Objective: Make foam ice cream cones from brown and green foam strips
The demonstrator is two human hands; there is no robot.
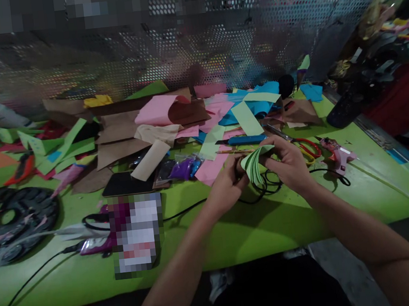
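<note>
A folded piece of light green paper, pleated like a fan, is held between my two hands over the green table. My left hand pinches its left side, and my right hand grips the right side near the top. Beneath the hands lies a coiled black cord. Just beyond them rests a blue utility knife, close to strips of pale green paper. Scissors with red and yellow handles lie right of my right hand.
A pink glue gun with a long glue stick sits at the right. Coloured paper scraps pile along the perforated metal panel. To the left are a black phone, a paper roll and a round black tray.
</note>
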